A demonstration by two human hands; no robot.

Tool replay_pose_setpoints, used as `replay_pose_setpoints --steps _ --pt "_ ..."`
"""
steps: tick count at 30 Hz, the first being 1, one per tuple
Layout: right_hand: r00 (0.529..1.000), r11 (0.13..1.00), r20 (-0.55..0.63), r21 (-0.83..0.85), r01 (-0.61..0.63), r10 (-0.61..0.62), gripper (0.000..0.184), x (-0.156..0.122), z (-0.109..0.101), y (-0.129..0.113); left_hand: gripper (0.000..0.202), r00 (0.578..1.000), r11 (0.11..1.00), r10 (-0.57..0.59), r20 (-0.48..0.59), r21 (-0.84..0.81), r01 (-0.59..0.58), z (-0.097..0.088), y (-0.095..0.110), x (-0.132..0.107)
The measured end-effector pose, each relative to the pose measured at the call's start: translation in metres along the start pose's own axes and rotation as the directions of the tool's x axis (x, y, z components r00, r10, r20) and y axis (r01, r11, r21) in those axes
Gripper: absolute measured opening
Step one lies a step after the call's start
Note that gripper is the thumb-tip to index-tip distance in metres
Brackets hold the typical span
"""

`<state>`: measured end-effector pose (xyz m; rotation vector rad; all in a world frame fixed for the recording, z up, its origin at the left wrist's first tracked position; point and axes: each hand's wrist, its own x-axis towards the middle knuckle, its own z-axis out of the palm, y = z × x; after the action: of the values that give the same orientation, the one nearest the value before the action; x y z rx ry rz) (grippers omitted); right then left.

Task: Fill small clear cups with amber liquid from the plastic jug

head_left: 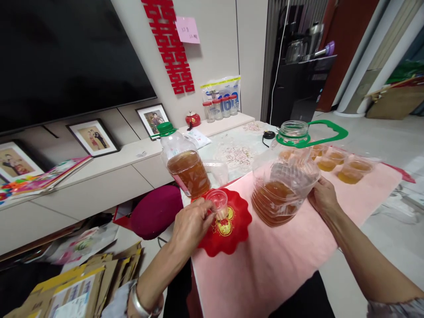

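My left hand point(195, 221) pinches the rim of a small clear plastic cup point(218, 202) above a red scalloped tray point(239, 223). No amber liquid shows in this cup. My right hand point(323, 196) grips the right side of a large clear plastic jug point(276, 194), partly full of amber liquid. The jug's mouth is uncapped and its green handle point(331, 129) sticks out to the right. Behind the tray stands a second jug point(188, 170) with a green cap, also holding amber liquid. My right fingers are partly hidden behind the jug.
Several cups of amber liquid point(351, 172) stand at the table's right rear on a pink cloth point(281, 265). A clear plastic item point(217, 170) lies behind the tray. At left are a maroon stool point(157, 212) and cardboard packages point(79, 287). Lidded jars point(221, 110) line the cabinet.
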<state>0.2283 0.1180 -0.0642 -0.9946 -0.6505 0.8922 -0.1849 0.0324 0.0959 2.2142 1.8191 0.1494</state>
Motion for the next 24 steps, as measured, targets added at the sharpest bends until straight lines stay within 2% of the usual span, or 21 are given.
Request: replay_pose_setpoints --steps 4,11,15,17,19,24 --pt "1.0 1.0 0.0 -0.011 0.014 -0.014 0.01 -0.002 0.001 -0.002 0.022 1.0 0.999 -0.019 0.007 0.05 0.019 0.009 0.0 -0.001" --pt "1.0 0.999 0.013 -0.022 0.024 -0.024 0.011 -0.003 0.0 -0.004 0.025 0.999 0.998 -0.032 0.012 0.063 0.031 0.01 0.0 -0.007" --pt "0.999 0.999 0.015 -0.031 0.034 -0.034 0.011 -0.003 -0.001 -0.003 0.039 0.994 0.998 -0.069 -0.088 -0.015 0.067 0.006 0.009 -0.015" --pt "0.999 0.999 0.029 -0.038 0.031 -0.03 0.012 -0.004 -0.001 -0.002 0.045 0.987 0.992 -0.076 -0.143 -0.111 0.061 0.006 0.022 -0.019" --pt "0.999 0.999 0.043 -0.045 0.031 -0.029 0.014 -0.005 -0.001 -0.003 0.053 0.987 0.966 -0.072 -0.142 -0.257 0.034 0.009 0.041 -0.019" --pt "0.996 0.996 0.065 -0.069 0.058 -0.054 0.018 -0.005 -0.001 -0.004 0.106 0.994 0.784 -0.071 -0.079 -0.621 0.007 0.036 0.1 -0.009"
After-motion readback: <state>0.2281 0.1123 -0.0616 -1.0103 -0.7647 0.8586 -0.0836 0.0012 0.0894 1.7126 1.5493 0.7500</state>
